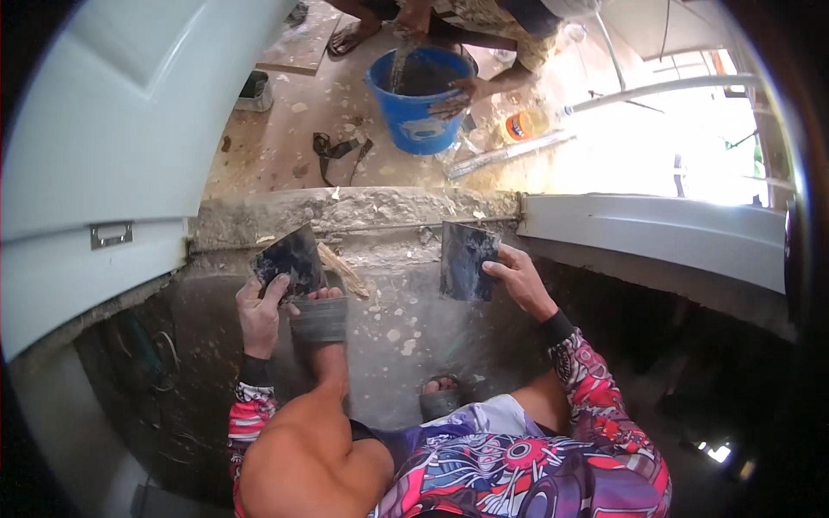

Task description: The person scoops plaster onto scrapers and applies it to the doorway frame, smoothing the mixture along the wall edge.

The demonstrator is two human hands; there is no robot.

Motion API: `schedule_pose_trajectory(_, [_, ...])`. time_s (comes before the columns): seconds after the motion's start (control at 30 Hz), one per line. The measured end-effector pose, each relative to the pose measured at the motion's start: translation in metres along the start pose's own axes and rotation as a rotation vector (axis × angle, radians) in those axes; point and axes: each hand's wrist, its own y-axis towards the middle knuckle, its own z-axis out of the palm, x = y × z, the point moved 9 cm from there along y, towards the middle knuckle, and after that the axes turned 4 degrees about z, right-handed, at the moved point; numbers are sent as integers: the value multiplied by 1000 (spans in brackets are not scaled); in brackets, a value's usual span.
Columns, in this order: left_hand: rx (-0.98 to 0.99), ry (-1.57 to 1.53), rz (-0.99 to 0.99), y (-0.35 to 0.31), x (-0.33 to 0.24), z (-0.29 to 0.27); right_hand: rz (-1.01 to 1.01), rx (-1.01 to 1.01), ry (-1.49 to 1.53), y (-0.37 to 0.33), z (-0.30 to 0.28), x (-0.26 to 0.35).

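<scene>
By the left hand [260, 312], one dark, flat, square-cornered plate [289, 261] is pinched at its lower edge, tilted; by the right hand [523, 281], a second dark plate [467, 262] is pinched at its right edge. Both, held well apart above the paint-spotted grey floor [389, 321], are streaked with pale smears. Beyond, one splintered tan wood strip [344, 270] is seen; farther out, one round blue plastic bucket [406, 119] is touched by a co-worker's hand [462, 97].
</scene>
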Motion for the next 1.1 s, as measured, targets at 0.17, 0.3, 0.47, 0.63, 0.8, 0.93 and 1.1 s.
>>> schedule_pose_trajectory(0.17, [117, 144, 3, 42, -1, 37, -29, -13, -22, -17, -11, -10])
schedule_pose_trajectory(0.3, [204, 116, -78, 78, 2, 64, 80, -78, 241, -15, -14, -8])
schedule_pose_trajectory(0.47, [297, 32, -175, 125, 18, 120, 107, -194, 487, 3, -3, -41])
schedule_pose_trajectory(0.63, [612, 294, -68, 141, 27, 170, 182, -285, 686, 14, 32, -73])
schedule_pose_trajectory(0.8, [665, 530, -8, 133, 32, 163, 238, -229, 776, 18, 72, -92])
schedule_pose_trajectory(0.93, [540, 496, -10, 132, 21, 133, 147, -195, 803, 29, 85, -79])
schedule_pose_trajectory(1.1, [356, 537, 117, 127, -9, 105, 45, -179, 813, 37, 79, -77])
